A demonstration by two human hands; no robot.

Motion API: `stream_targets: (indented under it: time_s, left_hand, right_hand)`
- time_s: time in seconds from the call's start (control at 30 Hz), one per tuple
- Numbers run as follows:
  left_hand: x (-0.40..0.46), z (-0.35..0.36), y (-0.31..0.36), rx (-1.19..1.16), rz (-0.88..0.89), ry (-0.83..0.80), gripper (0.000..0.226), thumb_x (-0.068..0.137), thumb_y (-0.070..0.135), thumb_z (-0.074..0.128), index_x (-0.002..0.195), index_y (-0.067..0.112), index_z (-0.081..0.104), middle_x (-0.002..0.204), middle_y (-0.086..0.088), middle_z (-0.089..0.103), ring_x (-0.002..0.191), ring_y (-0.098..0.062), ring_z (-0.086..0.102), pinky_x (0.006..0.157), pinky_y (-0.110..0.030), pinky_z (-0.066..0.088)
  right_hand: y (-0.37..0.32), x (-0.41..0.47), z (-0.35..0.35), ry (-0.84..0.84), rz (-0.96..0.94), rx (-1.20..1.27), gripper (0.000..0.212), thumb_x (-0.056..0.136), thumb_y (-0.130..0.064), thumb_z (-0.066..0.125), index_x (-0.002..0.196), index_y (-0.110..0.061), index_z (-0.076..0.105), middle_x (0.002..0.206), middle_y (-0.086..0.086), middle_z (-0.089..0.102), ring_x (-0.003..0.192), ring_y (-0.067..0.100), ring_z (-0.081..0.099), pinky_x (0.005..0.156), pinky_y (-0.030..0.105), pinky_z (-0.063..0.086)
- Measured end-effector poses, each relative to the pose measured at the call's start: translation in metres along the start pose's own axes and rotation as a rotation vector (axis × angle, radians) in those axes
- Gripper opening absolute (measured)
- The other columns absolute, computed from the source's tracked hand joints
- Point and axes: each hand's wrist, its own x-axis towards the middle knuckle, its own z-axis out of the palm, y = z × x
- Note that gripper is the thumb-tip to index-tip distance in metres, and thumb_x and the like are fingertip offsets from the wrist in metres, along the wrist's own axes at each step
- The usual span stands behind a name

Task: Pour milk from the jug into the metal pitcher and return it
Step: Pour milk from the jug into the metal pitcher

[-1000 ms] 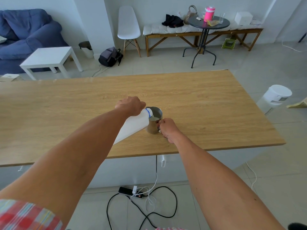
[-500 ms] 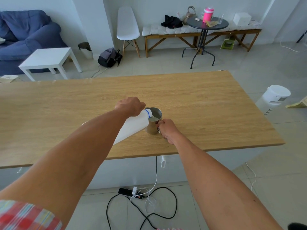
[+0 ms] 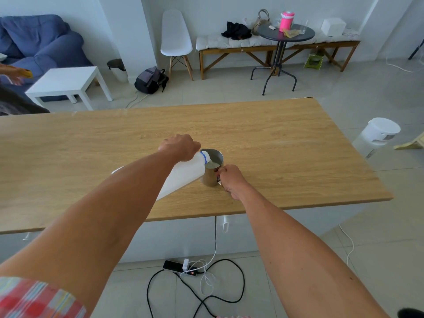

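A white plastic milk jug (image 3: pixel 183 174) with a blue neck ring is tilted steeply, its mouth over the rim of the metal pitcher (image 3: pixel 212 169). My left hand (image 3: pixel 180 146) grips the jug from above near its neck. The pitcher stands upright on the wooden table (image 3: pixel 286 157) and holds white milk. My right hand (image 3: pixel 229 180) is closed around the pitcher's handle on its near right side. My left forearm hides most of the jug's body.
The table's near edge runs just below my hands. Under it lie a power strip (image 3: pixel 181 268) and looped cables. A white cylindrical appliance (image 3: pixel 378 138) stands off the right end. At far left, another person's hand (image 3: pixel 13 75) shows by the blue sofa.
The jug stays tipped over the pitcher and both hands hold their grip. Another person's hand has come into view at the far left edge.
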Motion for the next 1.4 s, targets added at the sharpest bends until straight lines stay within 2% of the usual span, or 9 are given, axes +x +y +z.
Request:
stream_targets:
  time_s: [0.13,0.47,0.6,0.77,1.03,1.23,1.4]
  left_hand:
    - [0.0011,0.0002,-0.0003,0.007,0.003,0.001,0.035,0.097,0.042,0.042,0.077,0.017,0.055,0.081,-0.006,0.059,0.067,-0.023,0.052,0.056,-0.032,0.034]
    - [0.0018,0.0006,0.0001,0.001,0.005,-0.002,0.036,0.098,0.042,0.043,0.078,0.016,0.056,0.081,-0.007,0.060,0.067,-0.023,0.053,0.057,-0.032,0.035]
    - [0.0019,0.0005,-0.0001,-0.004,0.006,-0.003,0.036,0.098,0.042,0.042,0.076,0.016,0.055,0.081,-0.007,0.059,0.068,-0.023,0.052,0.058,-0.032,0.035]
    - [0.0017,-0.0005,0.0005,-0.001,0.000,0.003,0.035,0.096,0.042,0.043,0.075,0.016,0.055,0.081,-0.007,0.059,0.067,-0.023,0.053,0.057,-0.032,0.034]
    - [0.0036,0.0019,0.0002,0.006,-0.003,0.011,0.035,0.094,0.044,0.044,0.076,0.017,0.057,0.079,-0.006,0.061,0.067,-0.023,0.055,0.054,-0.032,0.033]
    - [0.0035,0.0017,0.0000,-0.001,-0.004,0.017,0.036,0.095,0.045,0.043,0.076,0.017,0.057,0.078,-0.005,0.060,0.065,-0.022,0.054,0.053,-0.031,0.032]
    - [0.0021,0.0016,0.0002,-0.001,-0.010,0.012,0.036,0.096,0.043,0.043,0.075,0.017,0.056,0.078,-0.006,0.059,0.065,-0.022,0.052,0.054,-0.031,0.032]
  right_hand:
    - [-0.0002,0.0001,0.0006,-0.001,0.002,0.003,0.031,0.104,-0.014,0.037,0.106,-0.005,0.068,0.083,0.002,0.058,0.069,0.011,0.047,0.055,0.027,0.032]
    - [-0.0014,-0.0010,-0.0001,0.004,0.000,-0.016,0.031,0.104,-0.015,0.038,0.099,-0.007,0.067,0.081,0.003,0.058,0.067,0.013,0.047,0.054,0.027,0.032]
    - [-0.0016,-0.0015,0.0000,0.002,0.003,-0.011,0.032,0.104,-0.013,0.037,0.102,-0.005,0.068,0.087,0.008,0.060,0.067,0.015,0.047,0.054,0.028,0.033]
    - [-0.0023,-0.0023,-0.0003,0.001,0.008,-0.010,0.033,0.103,-0.012,0.036,0.105,-0.003,0.068,0.085,0.008,0.059,0.066,0.016,0.046,0.055,0.028,0.033]
    - [-0.0030,-0.0034,-0.0014,-0.006,0.004,0.002,0.031,0.102,-0.010,0.036,0.096,-0.009,0.066,0.082,0.006,0.059,0.065,0.014,0.046,0.055,0.027,0.033]
    - [-0.0032,-0.0027,-0.0012,-0.002,0.011,-0.014,0.033,0.103,-0.011,0.035,0.106,-0.007,0.067,0.083,0.004,0.059,0.068,0.014,0.048,0.055,0.027,0.034]
    - [-0.0031,-0.0028,-0.0010,-0.002,0.002,-0.009,0.033,0.102,-0.010,0.035,0.103,-0.007,0.067,0.081,0.003,0.058,0.069,0.013,0.048,0.055,0.026,0.034]
